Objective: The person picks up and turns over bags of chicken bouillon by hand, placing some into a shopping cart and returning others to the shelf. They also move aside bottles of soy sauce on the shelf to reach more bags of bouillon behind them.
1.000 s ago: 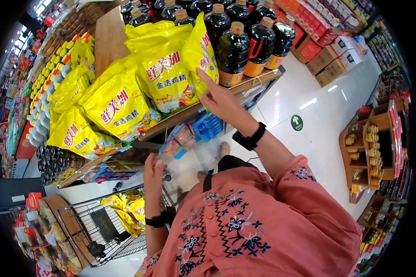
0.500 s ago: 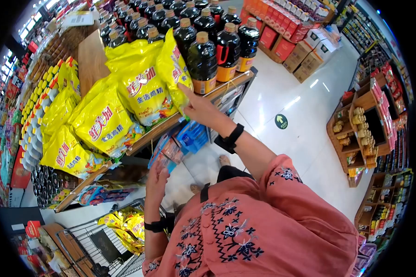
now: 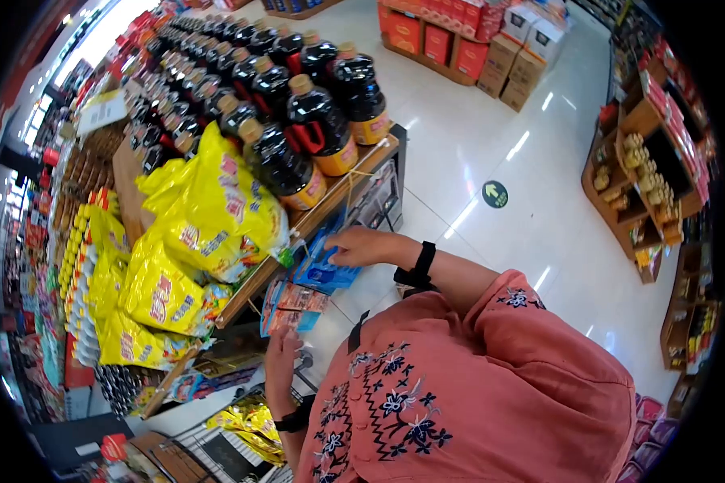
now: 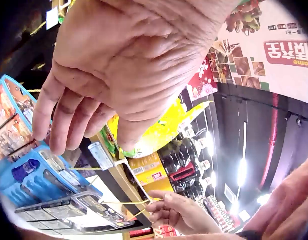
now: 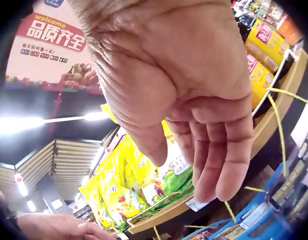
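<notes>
My right hand holds nothing, its fingers loosely bent, in front of the shelf edge beside the yellow bags. In the head view it overlaps a blue package hanging below the shelf. Nearest to it on the shelf, a plump yellow bag with red and blue print leans against the pile. Another yellow bag stands farther left. My left hand hovers lower down, near the hanging packages, its palm bare and fingers relaxed in the left wrist view.
Rows of dark bottles with yellow labels fill the shelf beyond the bags. Beneath my left arm stands a wire shopping cart with a yellow bag inside. Cardboard boxes and a wooden jar stand line the tiled floor.
My right hand has left the rightmost yellow bag and dropped to the shelf edge. That bag, upright before, now leans left over the pile. The head view has turned, showing more bottles.
</notes>
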A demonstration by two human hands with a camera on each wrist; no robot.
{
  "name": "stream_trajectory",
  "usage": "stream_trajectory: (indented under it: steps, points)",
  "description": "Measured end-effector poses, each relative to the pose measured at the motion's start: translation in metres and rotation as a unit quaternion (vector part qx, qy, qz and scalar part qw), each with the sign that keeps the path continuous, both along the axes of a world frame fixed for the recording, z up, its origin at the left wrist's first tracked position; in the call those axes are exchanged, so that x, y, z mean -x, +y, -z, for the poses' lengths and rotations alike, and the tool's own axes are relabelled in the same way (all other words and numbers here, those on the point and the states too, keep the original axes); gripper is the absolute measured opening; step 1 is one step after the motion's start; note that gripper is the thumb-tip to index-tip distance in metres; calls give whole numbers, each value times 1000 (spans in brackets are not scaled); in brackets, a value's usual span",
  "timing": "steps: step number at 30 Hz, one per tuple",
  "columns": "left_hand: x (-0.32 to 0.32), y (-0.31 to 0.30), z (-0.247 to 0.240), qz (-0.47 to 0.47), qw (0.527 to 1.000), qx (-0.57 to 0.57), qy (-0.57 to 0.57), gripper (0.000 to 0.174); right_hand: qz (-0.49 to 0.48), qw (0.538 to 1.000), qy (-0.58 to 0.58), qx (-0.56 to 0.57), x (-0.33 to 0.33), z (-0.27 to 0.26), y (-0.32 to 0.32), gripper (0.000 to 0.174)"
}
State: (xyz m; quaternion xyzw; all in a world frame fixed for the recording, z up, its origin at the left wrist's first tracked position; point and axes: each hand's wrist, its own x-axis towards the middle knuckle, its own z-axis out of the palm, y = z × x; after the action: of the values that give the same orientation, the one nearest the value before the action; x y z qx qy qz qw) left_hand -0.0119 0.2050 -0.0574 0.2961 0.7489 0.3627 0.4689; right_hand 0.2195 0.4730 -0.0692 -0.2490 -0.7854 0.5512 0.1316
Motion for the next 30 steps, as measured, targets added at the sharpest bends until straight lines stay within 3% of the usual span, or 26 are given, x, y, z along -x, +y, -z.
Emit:
stream_trajectory:
  steps: [3, 6, 9, 15, 18, 19, 25, 30]
  points:
    - [-21, 28, -5, 50, 998, 38, 6, 56, 18, 998, -48, 34, -30, 0, 25, 42]
    - [-35, 54, -5, 80, 995, 63, 18, 55, 47, 998, 16, 37, -54, 23, 42, 37]
    - [-49, 77, -15, 87, 992, 86, 23, 56, 55, 998, -7, -27, -71, 37, 57, 38]
    - [-65, 100, -22, 89, 990, 105, 31, 56, 56, 997, -26, 51, -88, 45, 70, 40]
    - [-69, 104, -20, 90, 990, 94, 51, 54, 53, 998, -17, -25, -87, 53, 73, 39]
    - [-70, 106, -20, 90, 990, 89, 61, 53, 50, 998, -25, -3, -86, 56, 75, 38]
    - [-61, 126, -12, 11, 996, 4, 88, 53, 33, 998, -20, 42, -84, 48, 84, 36]
    - [-29, 152, 5, -64, 985, -84, 133, 71, 0, 998, -28, 56, -80, 22, 89, 35]
